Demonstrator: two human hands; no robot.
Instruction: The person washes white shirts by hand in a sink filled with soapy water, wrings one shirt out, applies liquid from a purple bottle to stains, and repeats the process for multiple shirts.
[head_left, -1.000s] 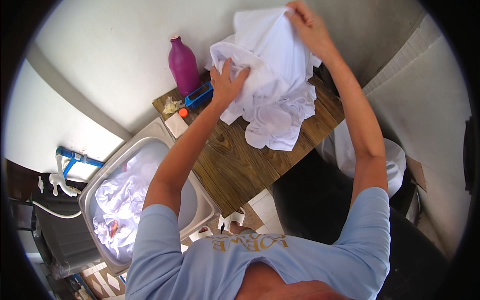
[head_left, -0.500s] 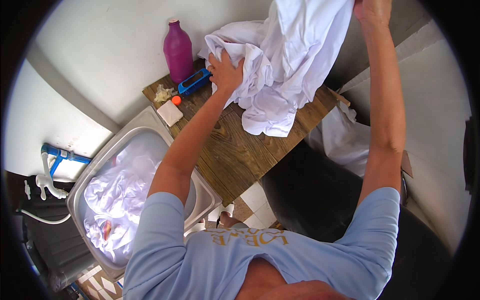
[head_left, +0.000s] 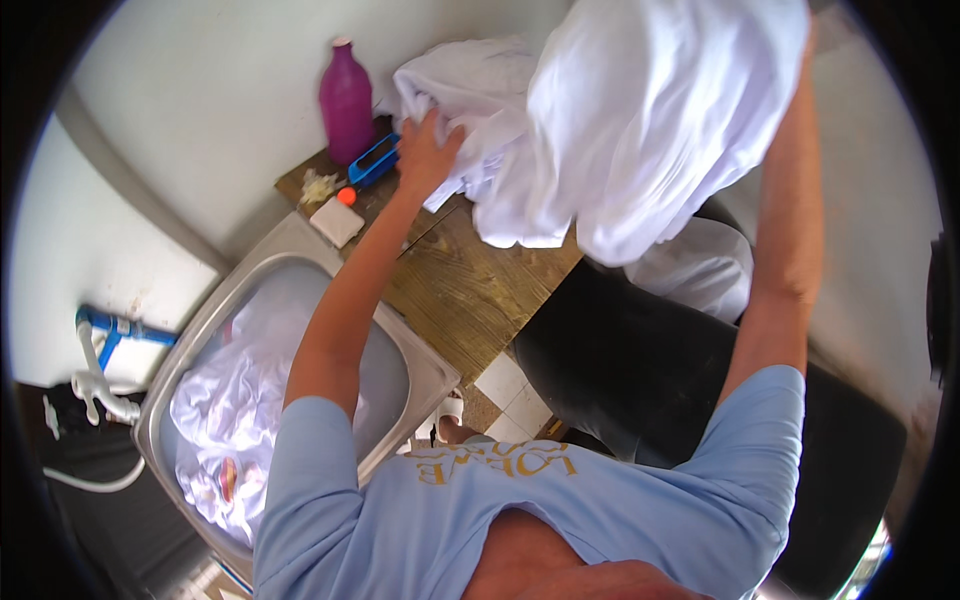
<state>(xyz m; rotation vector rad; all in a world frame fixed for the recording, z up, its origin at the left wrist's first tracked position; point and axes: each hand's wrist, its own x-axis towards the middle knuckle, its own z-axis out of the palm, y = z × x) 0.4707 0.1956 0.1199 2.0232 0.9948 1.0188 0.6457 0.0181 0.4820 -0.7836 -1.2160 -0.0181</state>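
A large white cloth (head_left: 665, 125) hangs raised over the right part of the wooden table, lifted by my right hand. That hand is hidden behind the cloth's top right edge; only the forearm shows. My left hand (head_left: 428, 160) lies against a crumpled white cloth pile (head_left: 470, 75) at the back of the table, fingers spread. Whether the pile and the raised cloth are one piece I cannot tell. Close to the left hand is a blue scrub brush (head_left: 374, 160). A purple bottle (head_left: 345, 105) stands behind the brush, against the wall.
On the wooden table (head_left: 470, 290) are an orange cap (head_left: 346, 196), a pale block (head_left: 336, 222) and a crumpled yellowish bit (head_left: 319, 186). A metal sink (head_left: 385, 440) at left holds soaking white laundry (head_left: 230, 400). A white tap (head_left: 100, 390) juts beside it. A black drum (head_left: 620, 360) stands right.
My right hand has swung right with the white cloth, which now spreads wider and hangs past the table's right edge. My left hand has shifted slightly left, its fingers still spread on the pile.
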